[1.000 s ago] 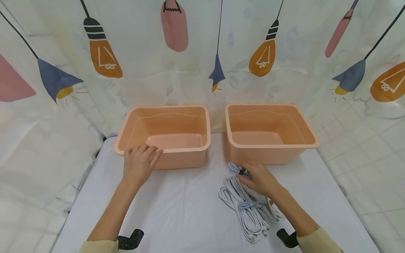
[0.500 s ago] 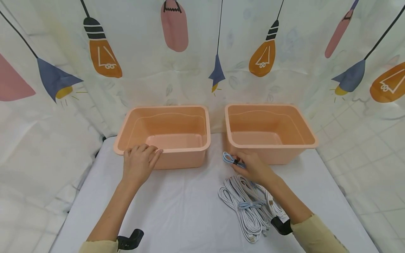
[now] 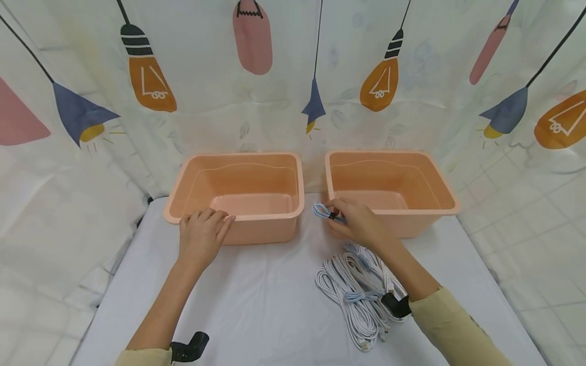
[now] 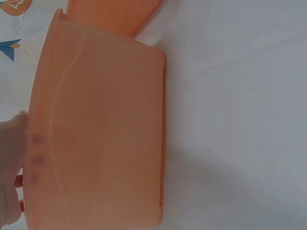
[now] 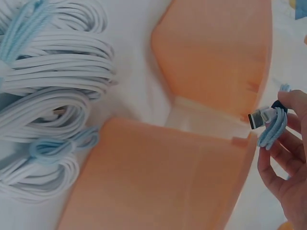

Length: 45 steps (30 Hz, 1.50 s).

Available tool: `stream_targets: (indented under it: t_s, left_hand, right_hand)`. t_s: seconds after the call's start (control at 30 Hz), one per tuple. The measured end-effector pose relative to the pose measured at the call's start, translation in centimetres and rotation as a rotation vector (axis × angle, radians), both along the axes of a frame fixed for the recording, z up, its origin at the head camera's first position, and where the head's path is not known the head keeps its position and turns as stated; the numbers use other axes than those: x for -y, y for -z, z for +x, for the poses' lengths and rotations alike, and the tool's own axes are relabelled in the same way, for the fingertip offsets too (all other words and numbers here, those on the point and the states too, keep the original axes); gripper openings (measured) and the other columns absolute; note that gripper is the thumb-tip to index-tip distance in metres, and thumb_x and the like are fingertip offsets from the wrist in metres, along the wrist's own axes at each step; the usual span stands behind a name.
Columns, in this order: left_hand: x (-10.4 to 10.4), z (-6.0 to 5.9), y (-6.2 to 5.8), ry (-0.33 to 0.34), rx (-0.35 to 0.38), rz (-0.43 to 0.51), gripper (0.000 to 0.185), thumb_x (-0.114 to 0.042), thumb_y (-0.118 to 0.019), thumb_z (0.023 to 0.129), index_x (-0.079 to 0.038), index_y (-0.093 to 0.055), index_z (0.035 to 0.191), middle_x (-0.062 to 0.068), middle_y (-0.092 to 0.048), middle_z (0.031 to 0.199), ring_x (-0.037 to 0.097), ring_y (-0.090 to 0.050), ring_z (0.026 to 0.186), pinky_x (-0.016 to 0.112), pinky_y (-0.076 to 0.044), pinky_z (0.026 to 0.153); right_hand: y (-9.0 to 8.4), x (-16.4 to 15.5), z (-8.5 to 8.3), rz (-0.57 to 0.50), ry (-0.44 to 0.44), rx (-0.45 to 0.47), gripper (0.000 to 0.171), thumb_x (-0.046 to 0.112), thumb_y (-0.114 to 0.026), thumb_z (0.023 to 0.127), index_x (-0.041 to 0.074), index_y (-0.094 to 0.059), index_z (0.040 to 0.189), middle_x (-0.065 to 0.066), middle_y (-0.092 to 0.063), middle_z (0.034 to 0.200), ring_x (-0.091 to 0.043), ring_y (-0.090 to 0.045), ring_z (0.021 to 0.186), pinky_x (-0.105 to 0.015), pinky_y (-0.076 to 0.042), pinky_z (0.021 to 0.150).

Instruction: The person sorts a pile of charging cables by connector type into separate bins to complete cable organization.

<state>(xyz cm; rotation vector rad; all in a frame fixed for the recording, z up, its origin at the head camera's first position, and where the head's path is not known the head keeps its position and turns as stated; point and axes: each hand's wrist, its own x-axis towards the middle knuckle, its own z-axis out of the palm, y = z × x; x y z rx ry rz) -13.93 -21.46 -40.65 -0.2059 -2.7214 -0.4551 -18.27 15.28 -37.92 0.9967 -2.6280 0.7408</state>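
My right hand [image 3: 356, 223] pinches a small coiled light-blue cable [image 3: 323, 212] with a black tie, lifted in front of the right orange tub [image 3: 441, 203], near the gap between the two tubs. In the right wrist view the blue cable [image 5: 272, 125] sits between my fingertips [image 5: 290, 103], its connector showing. My left hand [image 3: 201, 235] grips the front rim of the left orange tub [image 3: 274, 214], fingers curled over the edge. The left wrist view shows that tub's wall [image 4: 100, 134] and part of my hand [image 4: 10, 167].
A pile of white coiled cables [image 3: 354, 295] with light-blue ties lies on the white table [image 3: 256, 300] below my right forearm; the same cables [image 5: 48, 105] fill the left of the right wrist view. Both tubs look empty. A patterned curtain hangs behind.
My right hand has lifted the blue cable off the pile and carried it up and left toward the gap between the tubs. The left hand has stayed on the tub rim.
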Motion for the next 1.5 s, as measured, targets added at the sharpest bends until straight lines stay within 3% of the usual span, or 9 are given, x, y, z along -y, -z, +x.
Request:
stream_targets:
  t_s: [0.17,0.4,0.63,0.93,1.23,1.5]
  left_hand:
    - [-0.1,0.0,0.0,-0.006,0.022,-0.001,0.033,-0.032,-0.062,0.107,-0.003,-0.076,0.114,0.020,-0.072,0.115,0.045,-0.061,0.113,0.068,-0.037,0.105]
    - [-0.1,0.0,-0.1,-0.009,0.024,-0.003,0.034,-0.033,-0.062,0.107,-0.003,-0.076,0.114,0.020,-0.072,0.114,0.047,-0.062,0.113,0.070,-0.037,0.105]
    - [-0.3,0.0,-0.1,-0.013,0.031,0.006,0.034,-0.033,-0.061,0.107,-0.003,-0.076,0.113,0.020,-0.072,0.114,0.046,-0.061,0.112,0.069,-0.036,0.105]
    - [-0.4,0.1,-0.3,0.005,-0.004,0.011,0.031,-0.031,-0.064,0.106,-0.003,-0.077,0.111,0.020,-0.073,0.112,0.047,-0.062,0.111,0.070,-0.038,0.104]
    - [-0.2,0.0,-0.3,0.002,0.011,-0.006,0.035,-0.032,-0.061,0.108,-0.001,-0.076,0.112,0.023,-0.072,0.114,0.049,-0.061,0.111,0.072,-0.038,0.104]
    - [-0.1,-0.1,-0.2,0.005,0.007,-0.013,0.035,-0.033,-0.061,0.107,-0.001,-0.076,0.112,0.023,-0.072,0.114,0.050,-0.062,0.112,0.072,-0.038,0.103]
  right_hand:
    - [-1.0,0.8,-1.1,0.009,-0.014,0.008,0.026,0.009,-0.078,0.091,-0.001,-0.071,0.114,-0.011,-0.070,0.092,-0.024,-0.064,0.077,-0.040,-0.057,0.073]
    - [-2.3,2.1,-2.5,-0.001,-0.001,0.103,0.027,0.012,-0.078,0.095,0.002,-0.072,0.120,-0.008,-0.070,0.092,-0.023,-0.061,0.077,-0.034,-0.052,0.069]
    - [-3.0,3.1,-3.8,-0.010,0.011,0.134,0.026,0.012,-0.078,0.095,0.001,-0.071,0.118,-0.012,-0.071,0.091,-0.024,-0.063,0.079,-0.036,-0.055,0.073]
    - [-3.9,5.0,-5.7,0.026,0.038,0.180,0.027,0.016,-0.076,0.098,0.002,-0.072,0.121,-0.013,-0.072,0.093,-0.023,-0.062,0.076,-0.034,-0.052,0.068]
    - [-5.6,6.9,-7.2,0.039,0.059,0.252,0.035,0.016,-0.074,0.100,0.001,-0.068,0.131,-0.013,-0.070,0.100,-0.023,-0.061,0.079,-0.031,-0.052,0.068]
    - [-6.2,8.8,-8.9,0.077,0.061,0.234,0.037,0.020,-0.075,0.100,0.003,-0.069,0.132,-0.013,-0.073,0.104,-0.025,-0.064,0.088,-0.034,-0.053,0.078]
